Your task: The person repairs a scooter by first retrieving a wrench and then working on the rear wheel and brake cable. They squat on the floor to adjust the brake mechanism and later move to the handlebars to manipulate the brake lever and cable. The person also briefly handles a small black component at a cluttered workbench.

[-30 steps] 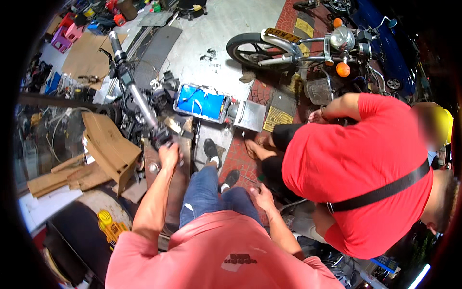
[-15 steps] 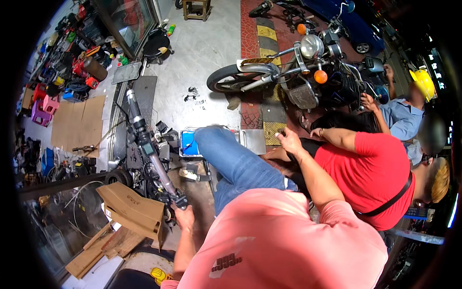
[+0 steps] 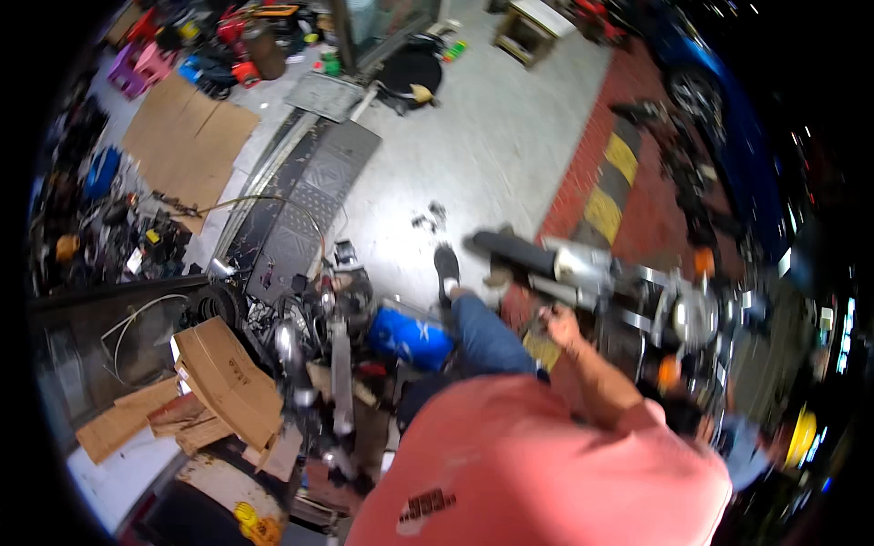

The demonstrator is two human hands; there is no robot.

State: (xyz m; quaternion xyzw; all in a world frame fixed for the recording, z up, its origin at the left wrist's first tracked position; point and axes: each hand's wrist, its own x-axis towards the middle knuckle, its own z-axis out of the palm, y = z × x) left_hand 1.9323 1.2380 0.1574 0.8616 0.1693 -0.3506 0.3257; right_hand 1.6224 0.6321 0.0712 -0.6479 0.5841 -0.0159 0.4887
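With the clock set on the right hand (image 3: 562, 328), twelve is the top of the view. The hand's fingers look curled, but the blur is strong, so one cannot tell if they hold a small thing or nothing. The left hand is not seen. The nearest big thing is the bike (image 3: 657, 296), which goes from the front wheel (image 3: 514, 252) at eleven o'clock to the round lamp (image 3: 695, 320) at three. One cannot tell if the hand touches it. The bike is likely heavy and stiff, with smooth metal that may be slippery. A hard part like the fork seems the best place to hold; the lamp and the orange light (image 3: 669, 371) may crack. At nine o'clock, the person's bent leg (image 3: 492, 329) stands between the hand and a blue box (image 3: 408, 337). Beyond that, also at nine, are metal parts (image 3: 341, 375) and a brown carton (image 3: 228, 375), which crowd that side. Yellow gloves (image 3: 257, 525) lie at eight. A wood stool (image 3: 521, 41) stands far off at twelve, and a blue car (image 3: 696, 91) at one. A worker in a yellow hat (image 3: 803, 437) is at four, beyond the bike.
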